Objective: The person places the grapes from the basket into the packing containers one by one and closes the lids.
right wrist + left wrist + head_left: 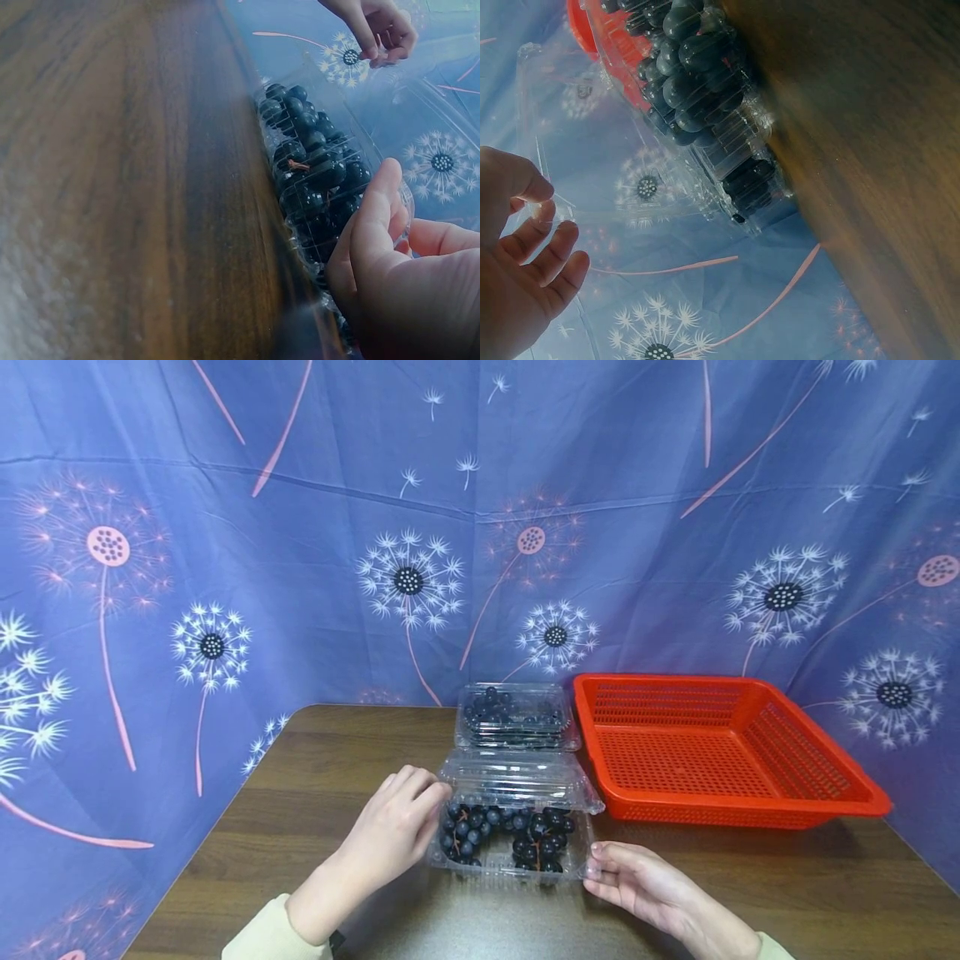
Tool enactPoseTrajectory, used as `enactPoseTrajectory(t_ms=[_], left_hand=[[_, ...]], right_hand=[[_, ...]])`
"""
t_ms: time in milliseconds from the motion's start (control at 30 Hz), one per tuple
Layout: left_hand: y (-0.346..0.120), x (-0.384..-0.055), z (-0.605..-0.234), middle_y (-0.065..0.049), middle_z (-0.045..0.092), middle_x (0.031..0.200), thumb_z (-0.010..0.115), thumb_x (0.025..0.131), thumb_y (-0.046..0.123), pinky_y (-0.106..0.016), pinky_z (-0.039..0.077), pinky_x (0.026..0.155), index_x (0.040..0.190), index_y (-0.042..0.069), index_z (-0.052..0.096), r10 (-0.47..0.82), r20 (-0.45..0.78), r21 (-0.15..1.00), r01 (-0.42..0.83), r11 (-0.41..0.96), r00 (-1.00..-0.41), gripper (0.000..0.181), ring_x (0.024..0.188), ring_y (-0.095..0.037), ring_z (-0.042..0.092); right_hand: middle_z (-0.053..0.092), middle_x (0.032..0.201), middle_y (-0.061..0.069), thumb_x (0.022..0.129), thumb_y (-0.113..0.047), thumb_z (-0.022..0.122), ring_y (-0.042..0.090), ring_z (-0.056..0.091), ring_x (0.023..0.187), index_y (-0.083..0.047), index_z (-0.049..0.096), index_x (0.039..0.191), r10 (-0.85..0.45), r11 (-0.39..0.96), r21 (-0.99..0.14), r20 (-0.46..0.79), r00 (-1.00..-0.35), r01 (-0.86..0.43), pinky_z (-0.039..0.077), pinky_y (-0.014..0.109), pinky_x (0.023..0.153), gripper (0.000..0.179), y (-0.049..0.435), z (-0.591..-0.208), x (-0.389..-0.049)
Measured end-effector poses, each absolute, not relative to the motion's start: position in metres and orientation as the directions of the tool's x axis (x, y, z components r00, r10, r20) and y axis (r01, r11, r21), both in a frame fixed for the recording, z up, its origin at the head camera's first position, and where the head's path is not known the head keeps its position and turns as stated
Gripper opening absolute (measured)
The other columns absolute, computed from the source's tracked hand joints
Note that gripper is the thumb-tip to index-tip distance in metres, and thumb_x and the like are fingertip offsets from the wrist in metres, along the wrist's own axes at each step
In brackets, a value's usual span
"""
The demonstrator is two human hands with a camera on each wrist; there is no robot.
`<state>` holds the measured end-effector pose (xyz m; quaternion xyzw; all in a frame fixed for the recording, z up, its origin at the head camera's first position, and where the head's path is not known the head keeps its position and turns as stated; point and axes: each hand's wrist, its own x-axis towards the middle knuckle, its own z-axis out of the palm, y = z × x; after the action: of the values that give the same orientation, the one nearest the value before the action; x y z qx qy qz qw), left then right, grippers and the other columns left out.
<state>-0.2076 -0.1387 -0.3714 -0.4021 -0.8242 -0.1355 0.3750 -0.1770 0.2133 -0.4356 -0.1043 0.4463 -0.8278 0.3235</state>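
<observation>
A clear plastic clamshell box point(495, 862) of dark grapes point(542, 842) lies on the table in the head view, its lid point(517, 781) raised at the back. My left hand point(397, 822) pinches the lid's left edge between thumb and finger, with the other fingers loosely bent in the left wrist view. At the box's right end, my right hand point(648, 887) grips the rim, thumb against the plastic. In the right wrist view, grapes point(326, 169) with a brown stem show through the box wall beside the right hand point(420, 281).
Behind the open box stand closed clear boxes point(517, 718) of dark grapes, apparently stacked. A red plastic basket point(738, 814) with mesh walls sits to the right on the wooden table point(300, 793). A blue dandelion-print cloth point(315, 568) hangs behind the table.
</observation>
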Motion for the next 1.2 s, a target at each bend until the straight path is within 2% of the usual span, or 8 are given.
enactPoseTrajectory(t_ms=[133, 400, 700, 967, 1200], left_hand=[[-0.138, -0.208, -0.373, 0.003, 0.058, 0.089, 0.058, 0.075, 0.003, -0.029, 0.043, 0.065, 0.097, 0.013, 0.061, 0.572, 0.715, -0.087, 0.762, 0.642, -0.401, 0.024, 0.084, -0.016, 0.054], [-0.137, -0.207, -0.377, 0.003, 0.056, 0.087, 0.059, 0.068, 0.001, -0.028, 0.042, 0.063, 0.095, 0.014, 0.06, 0.601, 0.699, -0.122, 0.762, 0.636, -0.389, 0.03, 0.079, -0.016, 0.052], [-0.136, -0.206, -0.378, 0.004, 0.055, 0.086, 0.06, 0.068, 0.002, -0.026, 0.039, 0.062, 0.095, 0.016, 0.06, 0.635, 0.674, -0.162, 0.763, 0.626, -0.378, 0.03, 0.078, -0.015, 0.051], [-0.137, -0.202, -0.381, 0.004, 0.055, 0.086, 0.062, 0.07, 0.004, -0.026, 0.041, 0.064, 0.092, 0.017, 0.059, 0.664, 0.648, -0.177, 0.775, 0.606, -0.372, 0.026, 0.079, -0.015, 0.051], [-0.137, -0.2, -0.384, 0.004, 0.054, 0.086, 0.065, 0.067, 0.004, -0.027, 0.041, 0.063, 0.092, 0.017, 0.058, 0.688, 0.632, -0.188, 0.791, 0.582, -0.356, 0.029, 0.079, -0.016, 0.051]], right_hand=[[0.063, 0.092, -0.002, 0.099, -0.003, 0.035, 0.009, 0.06, 0.09, -0.014, 0.064, 0.097, -0.614, -0.399, -0.803, -0.124, -0.779, 0.443, 0.049, 0.03, 0.094, 0.03, 0.213, -0.435, -0.177], [0.064, 0.094, -0.003, 0.099, -0.004, 0.035, 0.009, 0.06, 0.091, -0.013, 0.063, 0.098, -0.601, -0.401, -0.806, -0.128, -0.789, 0.436, 0.049, 0.028, 0.094, 0.03, 0.215, -0.435, -0.179], [0.064, 0.095, -0.001, 0.1, -0.006, 0.036, 0.011, 0.061, 0.092, -0.014, 0.064, 0.1, -0.587, -0.42, -0.79, -0.139, -0.797, 0.447, 0.048, 0.028, 0.095, 0.029, 0.218, -0.435, -0.179], [0.061, 0.096, 0.002, 0.1, -0.008, 0.038, 0.013, 0.06, 0.093, -0.012, 0.063, 0.099, -0.566, -0.423, -0.774, -0.18, -0.804, 0.471, 0.048, 0.028, 0.095, 0.025, 0.219, -0.435, -0.176], [0.056, 0.1, 0.005, 0.101, -0.015, 0.035, 0.016, 0.056, 0.096, -0.012, 0.062, 0.1, -0.583, -0.423, -0.758, -0.193, -0.789, 0.497, 0.047, 0.03, 0.096, 0.028, 0.222, -0.431, -0.175]])
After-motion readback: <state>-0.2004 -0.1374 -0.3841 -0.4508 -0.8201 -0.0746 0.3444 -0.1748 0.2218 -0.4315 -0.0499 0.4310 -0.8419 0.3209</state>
